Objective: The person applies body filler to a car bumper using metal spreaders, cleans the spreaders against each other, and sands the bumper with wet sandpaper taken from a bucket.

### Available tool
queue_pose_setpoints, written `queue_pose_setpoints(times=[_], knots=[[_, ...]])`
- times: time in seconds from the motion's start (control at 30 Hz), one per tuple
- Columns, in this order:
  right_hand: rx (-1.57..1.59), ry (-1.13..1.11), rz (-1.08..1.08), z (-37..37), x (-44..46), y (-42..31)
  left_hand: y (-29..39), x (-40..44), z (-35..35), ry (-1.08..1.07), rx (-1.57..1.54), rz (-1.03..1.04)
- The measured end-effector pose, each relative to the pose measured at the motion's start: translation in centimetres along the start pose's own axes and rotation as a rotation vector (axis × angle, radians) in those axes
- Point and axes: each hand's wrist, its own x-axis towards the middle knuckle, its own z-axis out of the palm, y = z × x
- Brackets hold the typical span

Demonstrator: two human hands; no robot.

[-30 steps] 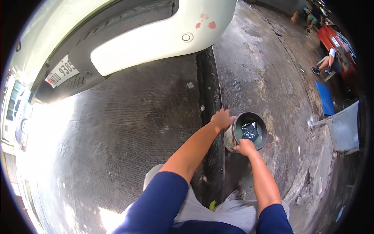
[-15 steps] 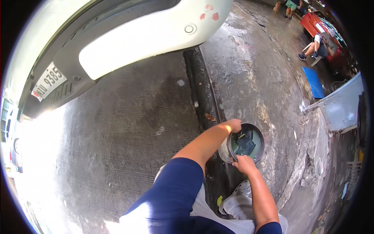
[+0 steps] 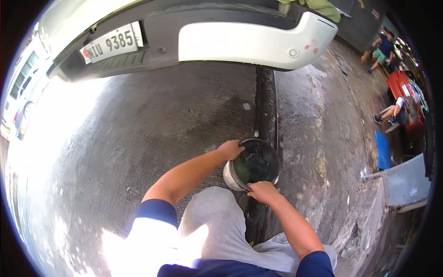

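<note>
A bucket (image 3: 232, 179) with a pale, stained wall and a dark rim is held in front of my knees, over the dark groove in the ground. My left hand (image 3: 230, 150) is closed on its rim at the left. At the near side my right hand (image 3: 264, 191) grips the rim too. Murky greenish water (image 3: 249, 173) fills part of the bucket, with dark shapes in it that I cannot make out. Whether the bucket's bottom touches the ground is hidden.
Ahead is a vehicle's rear bumper (image 3: 240, 44) with a licence plate (image 3: 110, 43). A groove (image 3: 265, 101) runs along the concrete. At right are a blue mat (image 3: 382, 150), a grey metal panel (image 3: 408, 180), a seated person (image 3: 400, 111), a standing person (image 3: 384, 48) and a red vehicle (image 3: 398, 85).
Both hands have brought the bucket left, from beyond the groove to over it. The dark contents look less distinct. My view has shifted, so the bumper shows more level and farther right.
</note>
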Motion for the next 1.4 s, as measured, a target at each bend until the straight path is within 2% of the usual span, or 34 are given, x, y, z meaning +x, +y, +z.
queue_pose_setpoints(times=[0.07, 0.2, 0.37, 0.47, 0.5, 0.57, 0.6, 0.67, 0.7, 0.8, 1.0, 1.1, 1.2, 1.3, 1.4], knots=[[-0.025, -0.004, -0.084, 0.3, 2.2, -1.6, -3.1, -1.4, -0.8, 0.075, 0.008, -0.056], [-0.085, -0.009, -0.218, 1.7, 5.3, -3.4, -7.2, -4.2, -2.2, 0.081, 0.017, -0.136], [-0.08, -0.074, -0.304, 2.3, 6.8, -4.3, -6.5, -7.0, -2.8, 0.168, 0.051, -0.214], [0.087, -0.214, -0.239, -1.1, 6.6, -3.9, -4.2, -7.3, -2.9, 0.743, 0.424, 0.315], [0.133, -0.26, -0.18, -2.8, 6.9, -3.6, -3.9, -7.0, -2.7, 0.585, 0.358, 0.342], [0.178, -0.13, -0.044, -5.1, 7.2, -2.2, -2.8, -6.2, -3.3, 0.3, 0.241, 0.383], [0.206, 0.021, -0.005, -4.5, 7.0, -1.4, -1.6, -6.0, -2.6, 0.14, 0.295, 0.212], [0.251, 0.332, 0.072, -2.4, 7.3, 0.7, -3.3, -3.1, 0.0, -0.029, 0.473, 0.092], [0.25, 0.416, 0.041, -1.6, 7.5, 1.1, -4.6, -1.2, 1.5, -0.107, 0.562, 0.032], [0.167, 0.705, -0.051, 1.9, 7.7, 1.4, -6.5, 3.3, 4.9, -0.287, 0.547, -0.091], [0.09, 0.595, 0.013, 2.4, 8.1, 0.5, -11.1, 5.2, 8.6, -0.479, 0.314, -0.118], [0.1, 0.718, -0.004, 3.3, 8.8, 0.2, -12.2, 4.9, 9.2, -0.473, 0.263, -0.119], [0.102, 0.594, -0.061, 2.7, 8.7, 0.3, -13.0, 4.4, 9.0, -0.474, 0.231, -0.129], [0.109, 0.392, 0.013, 2.5, 8.9, 0.2, -13.5, 4.3, 9.7, -0.477, 0.236, -0.134], [0.089, 0.507, -0.034, 2.1, 8.4, 0.1, -13.4, 4.2, 10.5, -0.48, 0.242, -0.132]])
